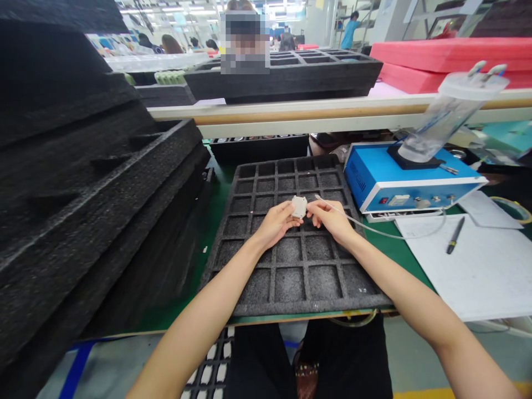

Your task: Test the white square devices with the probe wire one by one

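Observation:
Near the middle of the black foam tray (pixel 286 277), my left hand (pixel 277 223) pinches a small off-white plastic part (pixel 299 206) with cut corners. My right hand (pixel 330 217) is closed close beside the part, its fingertips at the part's right edge. A thin pale hose (pixel 376 230) runs over that hand, and its end shows just above the fingers. The grip on the hose is partly hidden by the fingers. Under both hands the tray has a grid of square pockets.
Stacked black foam trays (pixel 166 183) rise on the left. A blue control box (pixel 409 177) carries a clear cylinder (pixel 440 119) at right, near paper sheets (pixel 490 260) and a pen (pixel 456 235). A shelf rail (pixel 291 116) crosses behind; a person sits beyond it.

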Available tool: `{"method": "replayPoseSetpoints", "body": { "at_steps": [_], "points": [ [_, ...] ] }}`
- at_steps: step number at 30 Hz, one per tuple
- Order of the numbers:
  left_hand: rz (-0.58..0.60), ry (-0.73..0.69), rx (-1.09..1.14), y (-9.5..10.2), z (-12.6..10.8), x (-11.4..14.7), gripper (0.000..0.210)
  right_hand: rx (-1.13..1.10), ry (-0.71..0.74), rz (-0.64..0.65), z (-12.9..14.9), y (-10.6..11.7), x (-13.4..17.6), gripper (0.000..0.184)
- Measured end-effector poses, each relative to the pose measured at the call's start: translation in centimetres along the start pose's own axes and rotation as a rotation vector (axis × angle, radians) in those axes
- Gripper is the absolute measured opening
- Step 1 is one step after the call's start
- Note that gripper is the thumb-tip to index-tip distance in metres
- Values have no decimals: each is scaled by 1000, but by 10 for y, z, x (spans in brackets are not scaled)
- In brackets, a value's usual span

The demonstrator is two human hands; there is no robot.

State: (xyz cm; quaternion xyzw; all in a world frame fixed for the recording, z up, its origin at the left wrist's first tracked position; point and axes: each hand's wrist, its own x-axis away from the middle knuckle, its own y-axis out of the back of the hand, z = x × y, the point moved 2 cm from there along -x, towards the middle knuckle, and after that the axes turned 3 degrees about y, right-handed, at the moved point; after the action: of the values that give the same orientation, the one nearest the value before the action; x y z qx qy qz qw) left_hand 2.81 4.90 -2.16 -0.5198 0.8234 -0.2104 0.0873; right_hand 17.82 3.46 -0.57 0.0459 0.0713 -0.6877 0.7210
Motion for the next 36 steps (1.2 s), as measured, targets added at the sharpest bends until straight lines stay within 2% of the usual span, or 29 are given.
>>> {"method": "replayPoseSetpoints", "body": {
  "at_steps": [11, 17, 21, 24, 27, 29, 34, 36],
  "points": [
    [-59, -125, -260, -8, -2, 9, 33, 157, 16, 21, 2, 3, 5, 16],
    [-106, -236, -399, -18, 1, 12, 36, 259, 32, -57, 4, 2, 8, 12],
    [-206, -248, -522, -12, 0, 8, 32, 317, -13, -158, 3, 6, 4, 13],
    [-349, -231, -683, -4, -4, 10, 24, 582, -38, -190, 4, 10, 1, 18],
    [-457, -214, -889, -1, -7, 16, 15, 1012, -50, -78, 6, 9, 2, 19],
    [-490, -225, -1006, -1, -8, 19, 12, 1177, -71, -18, 6, 8, 3, 20],
    [-568, -268, -1158, -4, -13, 19, 10, 1230, -141, -11, 6, 11, 1, 23],
    [-611, -268, -1164, -12, -20, 27, 19, 1214, -148, -34, 5, 15, 3, 21]
  ]
}}
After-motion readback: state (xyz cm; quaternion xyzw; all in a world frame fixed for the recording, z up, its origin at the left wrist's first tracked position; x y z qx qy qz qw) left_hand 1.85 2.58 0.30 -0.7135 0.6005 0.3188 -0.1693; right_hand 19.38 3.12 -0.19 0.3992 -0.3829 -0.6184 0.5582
